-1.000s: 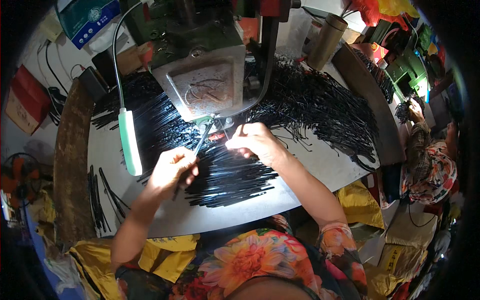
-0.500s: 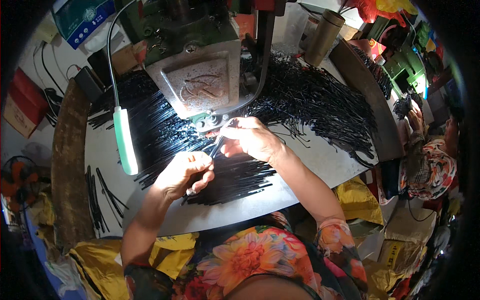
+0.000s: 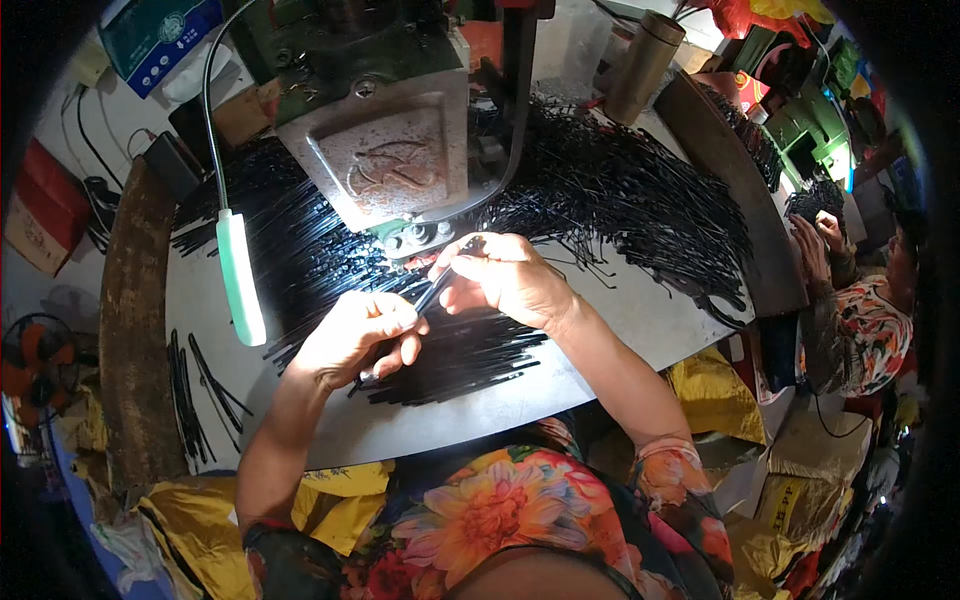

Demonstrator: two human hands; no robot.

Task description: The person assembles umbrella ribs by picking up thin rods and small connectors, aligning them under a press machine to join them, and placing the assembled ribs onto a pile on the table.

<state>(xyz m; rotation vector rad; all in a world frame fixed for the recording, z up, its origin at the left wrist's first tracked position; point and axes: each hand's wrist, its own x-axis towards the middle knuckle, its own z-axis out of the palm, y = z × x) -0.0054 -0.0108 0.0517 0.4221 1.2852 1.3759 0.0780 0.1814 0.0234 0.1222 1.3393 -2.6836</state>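
Note:
My left hand (image 3: 362, 338) is closed around a thin black rod (image 3: 432, 294), which slants up toward the right. The fingers of my right hand (image 3: 508, 282) pinch the rod's upper end. Both hands are just in front of the metal tool head (image 3: 415, 237) of a green machine with a rusty cover plate (image 3: 385, 165). Beneath my hands lies a layer of similar black rods (image 3: 465, 365). What the rod's ends look like is hidden by my fingers.
A lit lamp (image 3: 240, 280) on a bendable neck hangs left of the machine. A heap of black rods with bent ends (image 3: 640, 210) covers the table's (image 3: 590, 375) right. Wooden boards (image 3: 140, 320) edge the sides. A metal flask (image 3: 645, 70) stands behind; another person (image 3: 850, 320) works at right.
The rod has come slightly up and away from the tool head, showing more between my hands. My left hand has risen a little. The other person's hands have shifted.

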